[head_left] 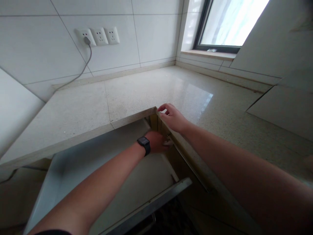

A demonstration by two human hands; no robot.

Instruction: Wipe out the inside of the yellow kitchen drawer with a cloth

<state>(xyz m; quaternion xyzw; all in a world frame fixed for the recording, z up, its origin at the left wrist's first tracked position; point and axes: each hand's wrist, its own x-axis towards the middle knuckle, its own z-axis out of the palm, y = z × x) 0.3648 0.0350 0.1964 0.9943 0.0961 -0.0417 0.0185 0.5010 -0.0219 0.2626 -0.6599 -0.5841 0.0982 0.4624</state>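
My left hand (156, 142), with a black watch (144, 145) at its wrist, is inside the pulled-out drawer (137, 186), by the cabinet side wall (179, 158) on the right. Its fingers are curled and blurred near a pale patch. What they hold, if anything, I cannot make out. Above it, my right hand (173, 118) rests at the inner corner of the stone countertop (137, 91). Thumb and forefinger are bent with a gap between them, their tips at the counter's edge. No loose object shows in this hand.
The drawer front (151, 207) juts out towards me, with a metal handle (148, 225) below. Three wall sockets (99, 36) are at the back left, one with a plugged-in grey cable (84, 67). A dark-framed window (225, 26) is at the upper right. A white panel (17, 107) borders the left.
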